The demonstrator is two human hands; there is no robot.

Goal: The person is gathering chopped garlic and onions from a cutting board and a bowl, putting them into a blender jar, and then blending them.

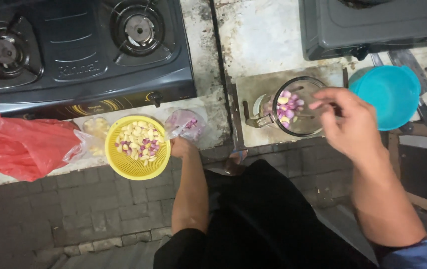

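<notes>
- Head view: yellow basket (123, 167) on the counter holds peeled garlic and purple shallot bits; glass blender jar (295, 107) has shallots and garlic inside.
- Left hand (181, 147) pinches a clear plastic bag (186, 122) right beside the basket.
- Right hand (348, 119) hovers at the jar's rim, fingers loosely curled, holding nothing I can see.
- Teal bowl (390, 94) sits just right.

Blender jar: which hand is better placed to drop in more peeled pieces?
Probably the right hand: its fingers hover over the blender jar. The left hand sits at the yellow basket.
</notes>
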